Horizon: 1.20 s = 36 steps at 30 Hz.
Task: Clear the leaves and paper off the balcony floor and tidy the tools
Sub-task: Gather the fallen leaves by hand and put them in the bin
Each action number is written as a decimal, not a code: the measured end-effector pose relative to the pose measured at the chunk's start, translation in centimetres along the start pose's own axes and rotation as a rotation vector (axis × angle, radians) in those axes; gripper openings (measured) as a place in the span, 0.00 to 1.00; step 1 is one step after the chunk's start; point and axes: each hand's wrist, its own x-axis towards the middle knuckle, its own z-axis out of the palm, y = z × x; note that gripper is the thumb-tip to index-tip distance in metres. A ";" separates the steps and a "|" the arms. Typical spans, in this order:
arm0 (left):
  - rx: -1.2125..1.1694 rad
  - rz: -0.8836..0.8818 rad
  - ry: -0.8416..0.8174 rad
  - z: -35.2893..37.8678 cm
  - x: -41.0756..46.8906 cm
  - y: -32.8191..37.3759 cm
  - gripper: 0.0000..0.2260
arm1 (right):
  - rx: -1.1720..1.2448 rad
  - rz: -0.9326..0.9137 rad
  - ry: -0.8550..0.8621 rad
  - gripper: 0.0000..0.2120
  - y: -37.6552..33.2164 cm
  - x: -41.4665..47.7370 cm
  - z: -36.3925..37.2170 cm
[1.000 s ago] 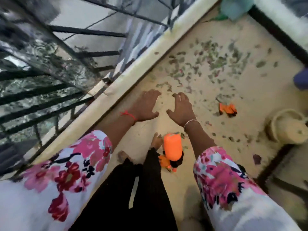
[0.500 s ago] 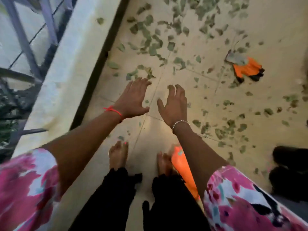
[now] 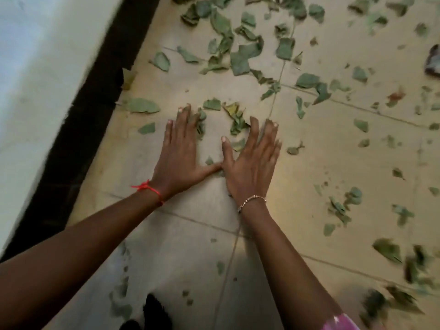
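Observation:
Green and yellowed leaf scraps [image 3: 240, 55] lie scattered over the beige tiled balcony floor [image 3: 333, 148]. My left hand [image 3: 181, 151] lies flat on the floor with straight fingers, its fingertips against a few leaves [image 3: 201, 125]. My right hand [image 3: 252, 158] lies flat beside it, fingers spread and straight, with a small clump of leaves [image 3: 235, 120] between the two hands. The thumbs meet near the middle. Neither hand holds anything. No tools show clearly.
A low white parapet wall [image 3: 35, 79] with a dark base strip [image 3: 95, 103] runs along the left. More leaves [image 3: 340, 206] lie to the right and in the lower right corner. A dark object [image 3: 433, 60] shows at the right edge.
The view has dropped much closer to the floor. Both hands went from hovering above the tiles to lying flat among the leaves, further forward. The orange items have left the view.

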 end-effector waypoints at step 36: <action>0.108 -0.217 0.086 0.8 -21.1 -4.7 0.41 | 0.263 -0.578 -0.269 0.30 -3.0 -14.9 0.1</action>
